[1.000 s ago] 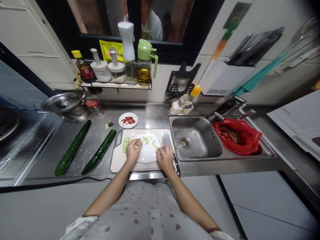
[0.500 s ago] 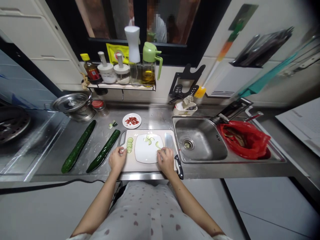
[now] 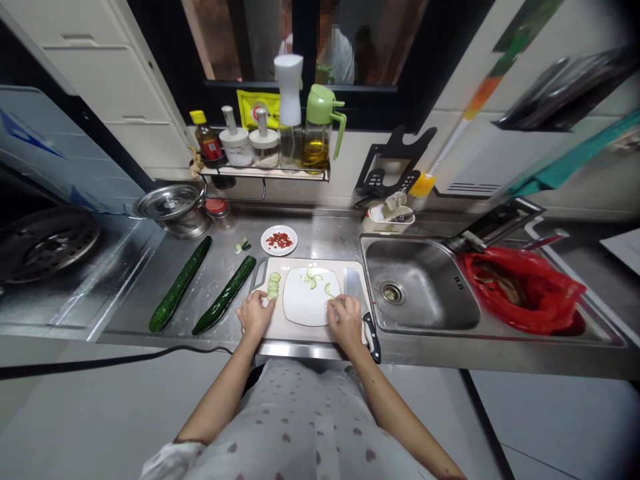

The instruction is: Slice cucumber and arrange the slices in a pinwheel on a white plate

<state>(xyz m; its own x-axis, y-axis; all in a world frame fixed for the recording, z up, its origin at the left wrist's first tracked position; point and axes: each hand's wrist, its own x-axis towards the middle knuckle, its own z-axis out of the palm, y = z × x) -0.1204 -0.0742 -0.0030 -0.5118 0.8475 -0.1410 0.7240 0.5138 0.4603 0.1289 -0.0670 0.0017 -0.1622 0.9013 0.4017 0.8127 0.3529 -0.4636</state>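
Note:
My left hand [image 3: 257,315] rests at the left part of the cutting board [image 3: 299,333], thumb and forefinger apart at the lower end of a row of overlapping cucumber slices [image 3: 273,283]. Over the right rim of a white square plate [image 3: 306,310], my right hand [image 3: 346,319] has its fingertips pinched together at the lower end of a thin cucumber slice [image 3: 329,289]. Several curved cucumber pieces [image 3: 313,279] form a pinwheel near the plate's far edge. A knife [image 3: 370,333] lies along the board's right side, its black handle beside my right hand.
Two whole cucumbers [image 3: 225,295] lie left of the board. Behind it are a small plate of chopped red pieces [image 3: 279,240] and cucumber ends [image 3: 242,247]. A sink [image 3: 420,287] with a red bag [image 3: 525,290] is at right; a condiment rack [image 3: 265,175] hangs behind.
My left hand has moved in to the row of slices, its thumb and forefinger spreading. My right hand stays at the slice by the plate's rim. The whole view has shifted.

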